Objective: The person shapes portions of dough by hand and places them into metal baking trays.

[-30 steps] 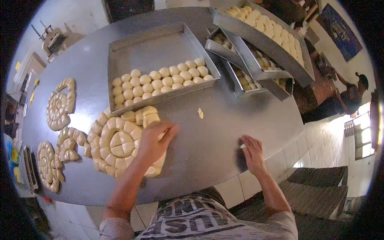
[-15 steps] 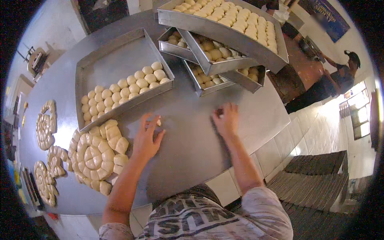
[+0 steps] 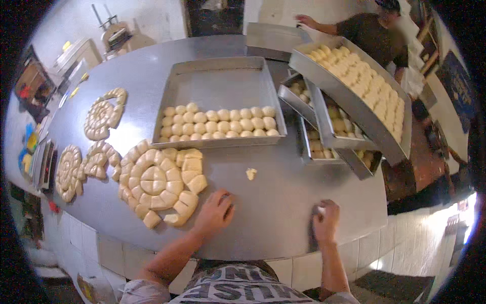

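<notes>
Head view: a small pale bit (image 3: 321,210) sits in the right hand (image 3: 326,221), over the right part of the desk (image 3: 273,218). The fingers there are bent in close around it, and they hide most of it. I cannot tell if it is dough.

The left hand (image 3: 213,217) is low over the desk, near its front edge. Its fingers are bent and close together, with the back of the hand up. I cannot tell if anything is under them.

Just to the left of that hand is the big cut dough (image 3: 153,180), made of rings of chunks. A little scrap (image 3: 251,174) lies on the desk between the hands, but farther back. Behind it is a wide tray (image 3: 217,81), with dough balls (image 3: 223,125) in rows along its near side.

Smaller dough rounds (image 3: 104,119) lie on the left of the desk. On the right is a crooked pile of trays. The top tray (image 3: 349,112) has lots of dough pieces (image 3: 357,83) in it. Another person (image 3: 362,43) in a dark top stands behind, with one arm out.
</notes>
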The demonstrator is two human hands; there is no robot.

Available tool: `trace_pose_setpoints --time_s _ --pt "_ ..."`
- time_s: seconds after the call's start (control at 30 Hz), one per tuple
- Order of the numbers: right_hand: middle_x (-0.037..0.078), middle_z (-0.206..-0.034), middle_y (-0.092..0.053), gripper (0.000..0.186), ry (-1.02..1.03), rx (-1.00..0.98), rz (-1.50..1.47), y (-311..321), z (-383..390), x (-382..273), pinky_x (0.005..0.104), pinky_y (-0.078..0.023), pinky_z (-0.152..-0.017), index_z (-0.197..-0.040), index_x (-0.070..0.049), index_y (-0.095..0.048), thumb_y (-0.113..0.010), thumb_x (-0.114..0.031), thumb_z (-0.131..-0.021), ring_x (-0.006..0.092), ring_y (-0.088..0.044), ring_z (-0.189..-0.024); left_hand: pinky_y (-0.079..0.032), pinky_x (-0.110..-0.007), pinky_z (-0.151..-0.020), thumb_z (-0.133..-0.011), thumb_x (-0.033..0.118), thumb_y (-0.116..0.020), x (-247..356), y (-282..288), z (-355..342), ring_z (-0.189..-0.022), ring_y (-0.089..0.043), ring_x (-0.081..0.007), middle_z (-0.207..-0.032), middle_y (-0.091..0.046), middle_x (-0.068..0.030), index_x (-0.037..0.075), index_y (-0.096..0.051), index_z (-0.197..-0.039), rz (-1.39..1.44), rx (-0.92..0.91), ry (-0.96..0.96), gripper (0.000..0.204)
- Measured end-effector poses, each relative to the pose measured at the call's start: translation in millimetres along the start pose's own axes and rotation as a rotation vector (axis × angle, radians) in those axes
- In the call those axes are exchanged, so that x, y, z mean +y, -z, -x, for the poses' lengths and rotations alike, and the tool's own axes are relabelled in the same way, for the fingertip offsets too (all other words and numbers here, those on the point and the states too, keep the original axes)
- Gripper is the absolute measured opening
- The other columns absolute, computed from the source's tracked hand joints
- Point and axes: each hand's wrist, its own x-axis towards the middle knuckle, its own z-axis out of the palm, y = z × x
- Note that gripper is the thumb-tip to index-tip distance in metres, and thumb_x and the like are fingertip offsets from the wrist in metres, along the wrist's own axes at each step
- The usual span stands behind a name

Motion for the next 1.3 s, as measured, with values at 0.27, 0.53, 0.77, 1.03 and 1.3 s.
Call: trace_pose_setpoints --time_s 0.27,0.53,0.77,1.03,1.3 --pt "0.006 -0.108 -0.049 0.03 -0.012 0.323 -1.635 19 -195 -190 0.031 -0.046 -0.081 -0.108 -0.004 -0.051 -0.056 -0.015 -0.081 0.0161 -0.052 -0.097 -0.046 -0.043 -0.081 -0.079 0.014 -0.06 -5 18 12 -0.095 -0.052 -0.0359 -0.109 -0.048 -0.0169 0.004 -0.054 -0.108 0.05 -0.056 0.054 0.031" --pt "0.018 -0.1 -0.063 0.035 0.34 -0.117 -0.553 -202 -252 -290 0.0375 -0.047 -0.08 -0.107 -0.004 -0.06 -0.06 -0.027 -0.08 0.0294 -0.06 -0.092 -0.046 -0.042 -0.079 -0.079 0.015 -0.061 -10 17 10 -0.092 -0.053 -0.0329 -0.109 -0.05 -0.0142 0.006 -0.056 -0.106 0.051 -0.022 0.043 0.03" --pt "0.009 -0.096 -0.065 0.021 0.618 -0.969 -0.682 21 -121 -177 0.0319 -0.046 -0.08 -0.101 -0.005 -0.064 -0.056 -0.02 -0.088 0.0192 -0.061 -0.091 -0.048 -0.036 -0.075 -0.08 0.013 -0.061 2 2 1 -0.087 -0.057 -0.0285 -0.099 -0.057 -0.0113 0.007 -0.06 -0.102 0.163 0.032 0.137 0.023" --pt "0.008 -0.083 -0.059 0.027 -0.065 0.929 -0.93 243 -172 115 0.028 -0.043 -0.067 -0.099 -0.003 -0.057 -0.051 -0.027 -0.088 0.0174 -0.05 -0.068 -0.046 -0.027 -0.074 -0.088 0.027 -0.057 105 -49 -193 -0.085 -0.059 -0.0166 -0.098 -0.062 -0.0102 0.001 -0.054 -0.114 0.756 0.282 0.383 0.036" --pt "0.009 -0.089 -0.062 0.031 -0.615 0.063 0.152 129 -296 406 0.0345 -0.046 -0.071 -0.097 -0.003 -0.061 -0.055 -0.031 -0.086 0.0208 -0.058 -0.078 -0.047 -0.036 -0.084 -0.083 0.047 -0.056 97 -113 -332 -0.097 -0.058 -0.0255 -0.106 -0.058 -0.0179 -0.002 -0.044 -0.122 1.003 0.304 0.635 0.064"
